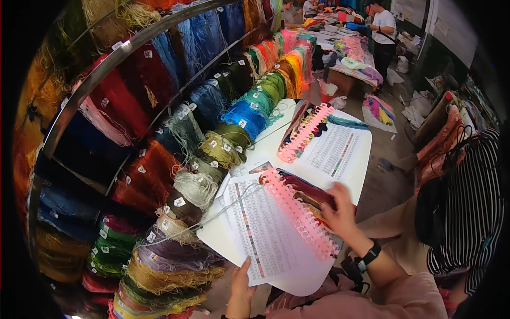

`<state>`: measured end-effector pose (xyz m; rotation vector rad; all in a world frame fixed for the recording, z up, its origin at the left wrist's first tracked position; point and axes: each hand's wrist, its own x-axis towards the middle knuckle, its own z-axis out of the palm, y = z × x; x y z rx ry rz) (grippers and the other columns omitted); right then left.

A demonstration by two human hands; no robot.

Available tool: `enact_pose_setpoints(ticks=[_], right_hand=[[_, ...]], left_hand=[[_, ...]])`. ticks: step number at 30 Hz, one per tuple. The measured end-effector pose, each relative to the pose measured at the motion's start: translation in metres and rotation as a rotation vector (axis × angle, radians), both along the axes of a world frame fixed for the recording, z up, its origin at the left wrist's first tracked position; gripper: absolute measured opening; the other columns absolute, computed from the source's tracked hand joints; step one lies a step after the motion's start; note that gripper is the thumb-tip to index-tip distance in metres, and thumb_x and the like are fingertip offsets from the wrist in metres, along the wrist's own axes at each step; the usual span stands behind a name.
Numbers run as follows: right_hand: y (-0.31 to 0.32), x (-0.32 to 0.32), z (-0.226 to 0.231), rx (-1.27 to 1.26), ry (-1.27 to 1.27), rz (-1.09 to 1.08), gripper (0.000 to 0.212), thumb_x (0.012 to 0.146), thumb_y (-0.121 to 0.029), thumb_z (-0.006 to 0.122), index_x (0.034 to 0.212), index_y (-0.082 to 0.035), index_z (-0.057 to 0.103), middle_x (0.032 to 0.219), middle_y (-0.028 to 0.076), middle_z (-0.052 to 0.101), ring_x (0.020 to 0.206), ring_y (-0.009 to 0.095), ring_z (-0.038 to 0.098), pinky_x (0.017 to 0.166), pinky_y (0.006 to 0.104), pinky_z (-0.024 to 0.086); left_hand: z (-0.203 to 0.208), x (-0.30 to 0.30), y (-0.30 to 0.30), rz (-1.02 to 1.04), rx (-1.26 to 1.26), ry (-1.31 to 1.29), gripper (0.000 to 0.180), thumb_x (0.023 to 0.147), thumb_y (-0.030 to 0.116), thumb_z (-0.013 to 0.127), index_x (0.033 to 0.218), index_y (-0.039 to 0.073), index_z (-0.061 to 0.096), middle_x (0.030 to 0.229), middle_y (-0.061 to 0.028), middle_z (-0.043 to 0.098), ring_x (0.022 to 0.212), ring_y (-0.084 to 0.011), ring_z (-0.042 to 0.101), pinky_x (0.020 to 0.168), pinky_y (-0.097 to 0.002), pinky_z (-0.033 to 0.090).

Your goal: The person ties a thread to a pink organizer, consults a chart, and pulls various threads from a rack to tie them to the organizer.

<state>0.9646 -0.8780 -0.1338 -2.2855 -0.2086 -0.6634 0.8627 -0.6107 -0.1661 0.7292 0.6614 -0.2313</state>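
left hand (241, 287) pinches the paper chart (271, 252) by its edge, probably so it won't slide under the pink holed strip (296, 215) lying across it on the table (308, 285), while the right hand (340, 212) blurs by the threads (308, 186), can't tell if it's gripping.

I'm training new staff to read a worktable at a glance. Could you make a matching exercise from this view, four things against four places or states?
Things:
1. Left hand
2. Right hand
3. Bright blue yarn
4. Striped cloth

Places or states:
A. Between green yarn and olive yarn
B. Blurred, at the threads beside the near pink strip
C. At the far right of the view, black and white
D. At the lower left corner of the near printed sheet

Right pairs: 1-D, 2-B, 3-A, 4-C.
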Motion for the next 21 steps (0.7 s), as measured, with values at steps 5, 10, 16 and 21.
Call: enact_pose_setpoints(ticks=[5, 10, 16, 21], right_hand=[[-0.105, 0.016, -0.036, 0.372, 0.119, -0.395, 0.042, 0.067, -0.011, 0.060, 0.104, -0.001, 0.041, 0.097, 0.012, 0.044, 0.091, 0.026, 0.044, 0.079, 0.0319, 0.035], [-0.126, 0.051, -0.042, 1.495, 0.731, 0.043, 0.043, 0.079, -0.021, 0.053, 0.111, 0.004, 0.040, 0.103, 0.012, 0.050, 0.093, 0.020, 0.049, 0.082, 0.0300, 0.038], [-0.120, 0.062, -0.058, 1.575, 0.743, 0.175, 0.039, 0.082, -0.023, 0.048, 0.111, 0.002, 0.042, 0.108, 0.012, 0.050, 0.095, 0.023, 0.049, 0.085, 0.0315, 0.038], [-0.109, 0.045, -0.055, 1.613, 0.720, 0.138, 0.040, 0.082, -0.021, 0.048, 0.114, 0.001, 0.039, 0.112, 0.012, 0.047, 0.099, 0.023, 0.047, 0.086, 0.0329, 0.037]], left_hand=[[-0.004, 0.023, 0.004, -0.064, -0.175, 0.017, 0.035, 0.079, 0.011, 0.051, 0.110, -0.003, 0.043, 0.104, -0.0154, 0.051, 0.091, -0.0244, 0.051, 0.077, -0.0348, 0.042], [0.002, 0.026, -0.001, -0.046, -0.082, 0.022, 0.039, 0.079, 0.012, 0.050, 0.113, -0.005, 0.040, 0.108, -0.0159, 0.049, 0.094, -0.0257, 0.049, 0.079, -0.0348, 0.042], [-0.012, 0.018, -0.002, 0.147, -0.065, 0.034, 0.034, 0.078, 0.008, 0.052, 0.107, -0.006, 0.045, 0.103, -0.0155, 0.052, 0.087, -0.0247, 0.054, 0.074, -0.0328, 0.045], [0.013, -0.007, 0.000, 0.178, -0.140, 0.035, 0.032, 0.077, 0.005, 0.053, 0.106, -0.006, 0.046, 0.100, -0.0166, 0.054, 0.085, -0.0232, 0.055, 0.073, -0.0310, 0.046]])
